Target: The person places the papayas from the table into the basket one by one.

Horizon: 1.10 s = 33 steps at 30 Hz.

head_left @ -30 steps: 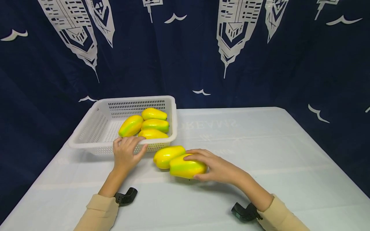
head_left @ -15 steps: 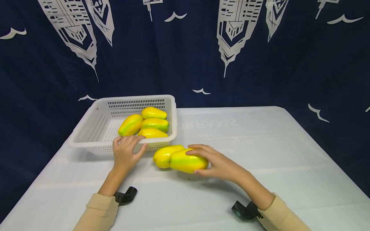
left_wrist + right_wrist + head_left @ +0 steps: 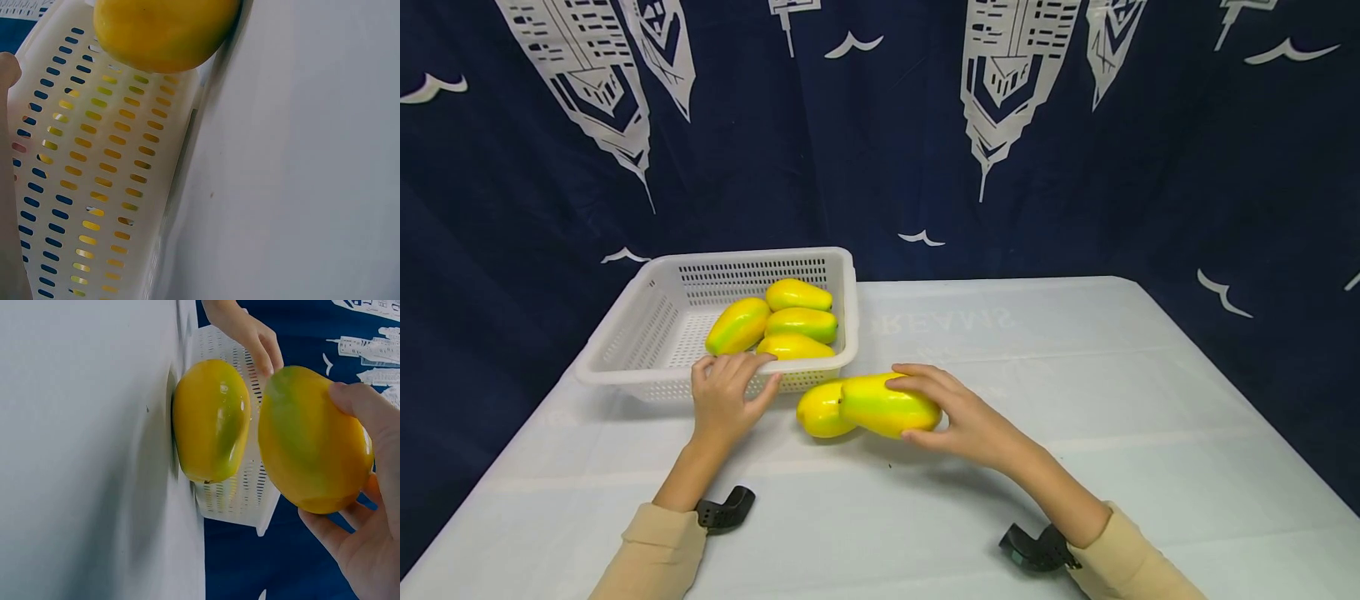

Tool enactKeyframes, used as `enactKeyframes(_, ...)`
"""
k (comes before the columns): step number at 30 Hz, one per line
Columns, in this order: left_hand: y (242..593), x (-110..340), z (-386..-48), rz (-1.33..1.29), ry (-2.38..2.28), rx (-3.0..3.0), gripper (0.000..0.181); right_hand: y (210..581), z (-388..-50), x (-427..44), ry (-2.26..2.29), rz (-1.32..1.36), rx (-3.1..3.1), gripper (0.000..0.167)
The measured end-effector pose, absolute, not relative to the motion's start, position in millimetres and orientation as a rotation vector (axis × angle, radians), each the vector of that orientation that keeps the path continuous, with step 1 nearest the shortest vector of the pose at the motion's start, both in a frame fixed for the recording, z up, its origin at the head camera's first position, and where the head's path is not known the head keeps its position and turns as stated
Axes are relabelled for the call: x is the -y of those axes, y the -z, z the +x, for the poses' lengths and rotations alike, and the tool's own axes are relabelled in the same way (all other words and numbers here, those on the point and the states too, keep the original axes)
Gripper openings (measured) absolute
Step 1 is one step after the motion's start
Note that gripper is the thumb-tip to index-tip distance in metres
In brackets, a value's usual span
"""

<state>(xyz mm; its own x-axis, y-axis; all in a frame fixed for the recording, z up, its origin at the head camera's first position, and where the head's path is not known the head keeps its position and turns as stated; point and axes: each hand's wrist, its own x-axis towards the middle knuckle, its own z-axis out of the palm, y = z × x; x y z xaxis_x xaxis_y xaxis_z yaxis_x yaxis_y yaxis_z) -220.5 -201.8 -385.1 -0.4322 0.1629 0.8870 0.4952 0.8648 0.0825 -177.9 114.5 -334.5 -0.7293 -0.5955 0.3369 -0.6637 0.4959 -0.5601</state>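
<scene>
One fruit [image 3: 880, 412] | inside right hand [image 3: 972, 423], thumb and fingers pinching | left hand [image 3: 726, 402] grips basket [image 3: 632, 377]

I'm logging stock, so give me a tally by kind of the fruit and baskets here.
White basket: 1
Yellow-green fruits: 6 (4 in the basket, 1 on the table, 1 held in the right hand)
Total: 7

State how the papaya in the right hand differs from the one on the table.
The held papaya is lifted, gripped by the right hand; the loose papaya rests on the table, touched by no hand. In the head view, the held papaya partly covers the loose papaya. Both are glossy, yellow with green, and outside the basket.
</scene>
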Motion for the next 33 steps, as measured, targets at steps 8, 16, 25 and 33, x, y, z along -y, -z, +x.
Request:
enactKeyframes(8,384,202,-219,-0.482,0.409,2.024,0.039,341,-179,-108,-1.122,0.977,2.511,0.055)
enactKeyframes(16,385,202,-220,-0.486,0.415,2.004,0.038,346,-178,-102,-1.175,0.862,2.496,0.056)
enactKeyframes(25,385,201,-221,-0.488,0.417,2.004,0.040,348,-178,-100,-1.170,0.832,2.478,0.058)
enactKeyframes(33,384,201,-219,-0.484,0.416,2.012,0.042,348,-182,-97,-1.184,0.816,2.458,0.059)
